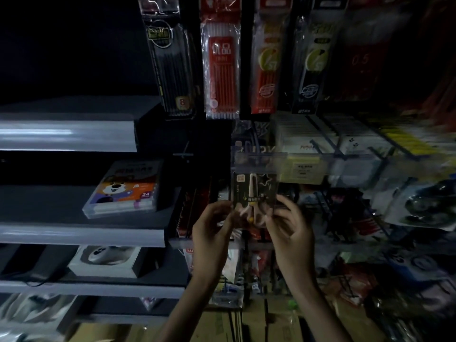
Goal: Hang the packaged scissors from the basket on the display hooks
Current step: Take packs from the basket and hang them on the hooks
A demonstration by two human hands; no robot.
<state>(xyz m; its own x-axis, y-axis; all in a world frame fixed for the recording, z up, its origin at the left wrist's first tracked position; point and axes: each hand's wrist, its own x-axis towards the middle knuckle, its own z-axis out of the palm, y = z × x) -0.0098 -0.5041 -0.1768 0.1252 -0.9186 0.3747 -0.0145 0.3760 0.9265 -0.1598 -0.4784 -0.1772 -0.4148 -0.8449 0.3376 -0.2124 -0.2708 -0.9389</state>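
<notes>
Black-carded scissors pack (254, 193), pinched at its lower corners by left hand (212, 228) and right hand (288, 228), rises toward a hook.

1 pack of scissors (254, 191), upright in front of the display.
The pack is a flat dark card under clear plastic, printed with a star and small labels. It carries 1 pair of pale scissors, blades pointing up and loop handles at the bottom, with a small yellow dot between the handles. The left hand (212, 230) pinches its lower left corner and the right hand (288, 228) its lower right. Its top edge sits just under a clear label strip (259, 161). Whether it hangs on a hook cannot be told. Dark wire display hooks (319, 144) jut out at upper right, blurred.
</notes>
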